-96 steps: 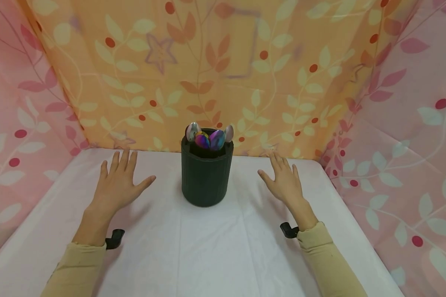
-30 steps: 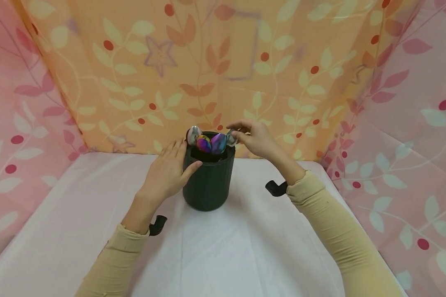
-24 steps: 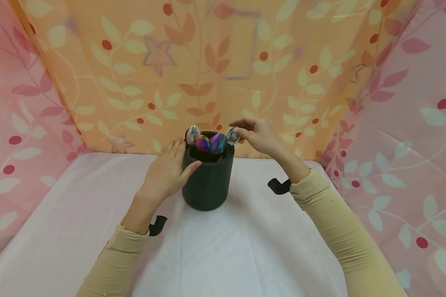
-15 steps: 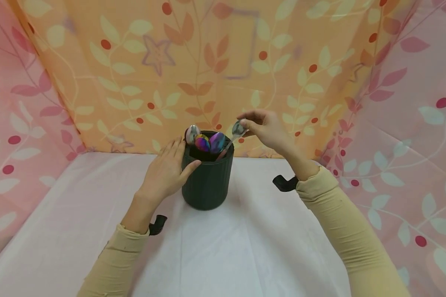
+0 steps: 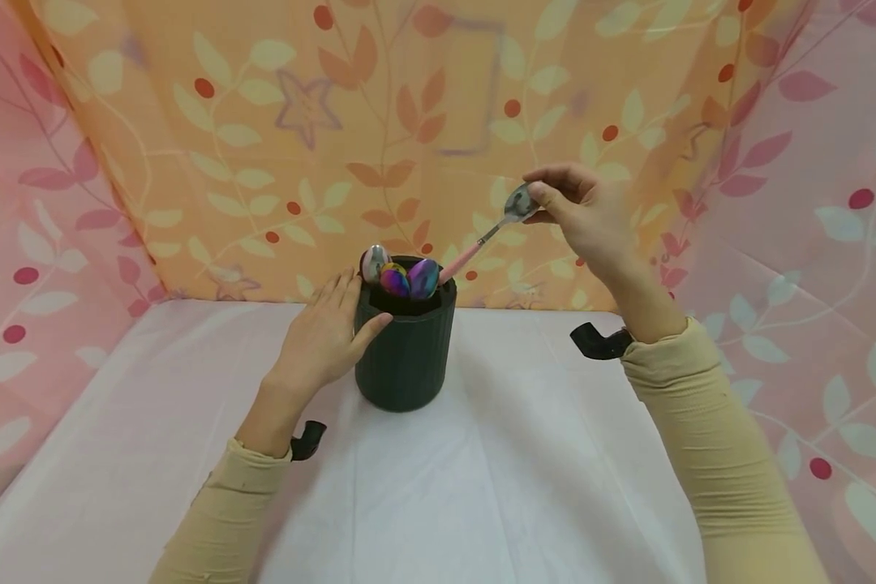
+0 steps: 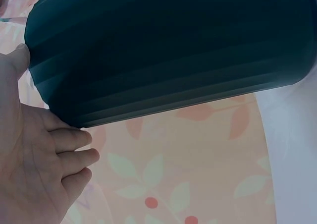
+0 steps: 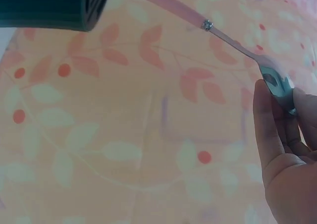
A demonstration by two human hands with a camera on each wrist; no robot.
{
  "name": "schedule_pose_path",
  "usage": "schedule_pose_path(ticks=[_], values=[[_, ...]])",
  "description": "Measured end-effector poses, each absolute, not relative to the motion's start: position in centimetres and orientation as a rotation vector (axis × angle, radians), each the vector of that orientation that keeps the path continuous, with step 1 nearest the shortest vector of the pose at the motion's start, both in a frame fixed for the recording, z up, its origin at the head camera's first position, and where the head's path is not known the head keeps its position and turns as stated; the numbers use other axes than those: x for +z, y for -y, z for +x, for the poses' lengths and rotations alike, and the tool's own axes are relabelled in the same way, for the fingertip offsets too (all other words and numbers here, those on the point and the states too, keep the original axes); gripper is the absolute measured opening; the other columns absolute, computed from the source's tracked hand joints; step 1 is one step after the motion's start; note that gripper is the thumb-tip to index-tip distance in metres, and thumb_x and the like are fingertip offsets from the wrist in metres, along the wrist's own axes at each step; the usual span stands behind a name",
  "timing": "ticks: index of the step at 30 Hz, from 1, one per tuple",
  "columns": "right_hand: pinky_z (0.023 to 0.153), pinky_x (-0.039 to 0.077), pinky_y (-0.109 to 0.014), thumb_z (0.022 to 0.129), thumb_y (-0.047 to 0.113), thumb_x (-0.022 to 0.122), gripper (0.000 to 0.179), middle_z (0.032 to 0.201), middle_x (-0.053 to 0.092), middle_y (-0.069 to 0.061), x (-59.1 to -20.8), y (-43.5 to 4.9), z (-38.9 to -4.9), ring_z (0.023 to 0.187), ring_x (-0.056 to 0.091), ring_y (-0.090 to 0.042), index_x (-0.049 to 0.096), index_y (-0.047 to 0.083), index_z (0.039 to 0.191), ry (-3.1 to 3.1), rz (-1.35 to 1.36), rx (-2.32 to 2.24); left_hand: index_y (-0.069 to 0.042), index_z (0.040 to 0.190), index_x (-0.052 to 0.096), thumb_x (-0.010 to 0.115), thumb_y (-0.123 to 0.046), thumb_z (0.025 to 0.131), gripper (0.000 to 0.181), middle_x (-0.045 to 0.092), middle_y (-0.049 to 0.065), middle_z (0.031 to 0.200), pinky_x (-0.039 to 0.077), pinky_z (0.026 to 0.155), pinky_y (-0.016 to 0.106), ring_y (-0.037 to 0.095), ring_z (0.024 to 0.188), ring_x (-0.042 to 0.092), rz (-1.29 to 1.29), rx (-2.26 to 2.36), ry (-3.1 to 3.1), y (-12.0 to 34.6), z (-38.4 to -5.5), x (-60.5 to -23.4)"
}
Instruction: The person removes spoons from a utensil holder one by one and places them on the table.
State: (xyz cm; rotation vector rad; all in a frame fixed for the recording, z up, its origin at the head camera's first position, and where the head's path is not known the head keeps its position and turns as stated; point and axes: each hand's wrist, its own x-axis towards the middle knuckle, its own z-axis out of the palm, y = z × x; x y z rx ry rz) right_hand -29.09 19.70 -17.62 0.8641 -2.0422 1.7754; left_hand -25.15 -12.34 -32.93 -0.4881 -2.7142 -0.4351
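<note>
A spoon (image 5: pixel 462 261) with a pink handle and a shiny metal bowl slants up to the right of the dark green ribbed holder (image 5: pixel 401 357). My right hand (image 5: pixel 591 215) pinches it by the bowl between thumb and fingers; the handle's lower end is at the holder's rim in the head view. In the right wrist view the spoon's pink handle (image 7: pixel 171 6) reaches toward the holder (image 7: pixel 49 8). My left hand (image 5: pixel 321 332) rests against the holder's left side near the rim, fingers straight. Several other spoons (image 5: pixel 396 281), rainbow-coloured and silvery, stand bowl-up inside.
A white cloth (image 5: pixel 409 487) covers the table under the holder. Behind hangs an orange leaf-patterned curtain (image 5: pixel 409 97), with pink patterned curtains (image 5: pixel 810 284) at both sides. Black wrist cameras (image 5: pixel 599 341) stick out from the sleeves.
Both hands came in from the sides to the holder. My right hand took the spoon's bowl and drew it up and to the right, baring the pink handle. The left hand stays on the holder.
</note>
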Motion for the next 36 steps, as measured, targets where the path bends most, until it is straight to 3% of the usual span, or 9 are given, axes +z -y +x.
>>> schedule_pose_path(ticks=[6,12,17,24,36], values=[[0.072,0.057,-0.031,0.085,0.003,0.068,0.023,0.088,0.067,-0.018,-16.6,-21.6,-28.1,0.076,0.066,-0.025,0.066,-0.009,0.105,1.925,0.845,1.819,0.001,0.15,0.018,0.026,-0.07,0.091,0.092,0.018,0.017,0.156,0.014,0.117,0.047,0.033,0.144,0.014,-0.495,-0.439,2.722,12.4,-25.1,-32.8],[0.072,0.057,-0.029,0.085,0.003,0.068,0.026,0.087,0.067,-0.016,-17.9,-22.8,-27.5,0.073,0.066,-0.023,0.065,-0.009,0.108,2.002,0.83,1.812,0.0,0.15,0.017,0.026,-0.069,0.092,0.091,0.018,0.018,0.156,0.015,0.116,0.048,0.034,0.144,0.015,-0.493,-0.427,2.728,12.6,-25.0,-32.7],[0.073,0.057,-0.029,0.087,0.006,0.067,0.027,0.087,0.067,-0.014,-20.9,-23.1,-27.9,0.073,0.066,-0.021,0.064,-0.01,0.109,2.126,0.816,1.77,0.0,0.15,0.017,0.026,-0.07,0.091,0.092,0.018,0.017,0.156,0.015,0.116,0.048,0.033,0.144,0.014,-0.488,-0.422,2.73,12.8,-24.9,-32.7],[0.078,0.056,-0.029,0.092,0.018,0.063,0.027,0.089,0.069,-0.013,-25.9,-23.1,-29.2,0.08,0.068,-0.022,0.066,0.002,0.114,2.432,0.735,1.665,0.001,0.15,0.017,0.024,-0.071,0.091,0.093,0.017,0.018,0.156,0.015,0.117,0.047,0.032,0.144,0.014,-0.49,-0.41,2.734,12.9,-24.8,-32.8],[0.074,0.058,-0.037,0.093,0.01,0.06,0.023,0.093,0.067,-0.021,-32.9,-21.1,-31.4,0.08,0.067,-0.031,0.065,-0.001,0.113,2.579,0.895,1.735,-0.001,0.15,0.016,0.025,-0.07,0.091,0.092,0.016,0.016,0.157,0.012,0.117,0.045,0.031,0.145,0.011,-0.472,-0.406,2.746,12.8,-24.9,-32.8]])
